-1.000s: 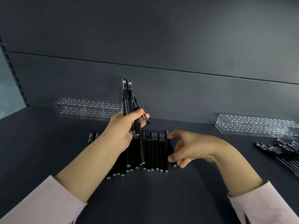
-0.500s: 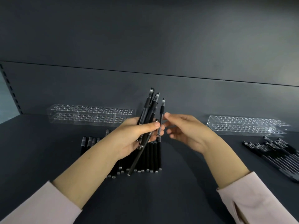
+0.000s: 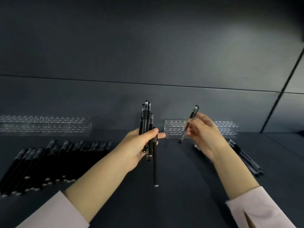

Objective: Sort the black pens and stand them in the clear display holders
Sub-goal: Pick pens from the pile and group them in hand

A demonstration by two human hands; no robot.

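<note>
My left hand (image 3: 139,145) grips a bunch of black pens (image 3: 146,122), held upright above the shelf; one pen hangs lower than the others. My right hand (image 3: 204,137) pinches a single black pen (image 3: 189,124), tilted, in front of the clear holder on the right (image 3: 174,129). That holder has rows of holes and no pens standing in it. A second clear holder (image 3: 46,125) lies at the back left, likewise without pens.
A row of black pens (image 3: 49,162) lies flat on the dark shelf (image 3: 181,203) at the left. Another heap of pens (image 3: 245,157) lies at the right, partly behind my right wrist. A dark back wall rises behind the holders.
My right hand has drawn one pen out of the bunch and carried it right, toward the right holder. The view has swung right, so the pen row now lies at the left.
</note>
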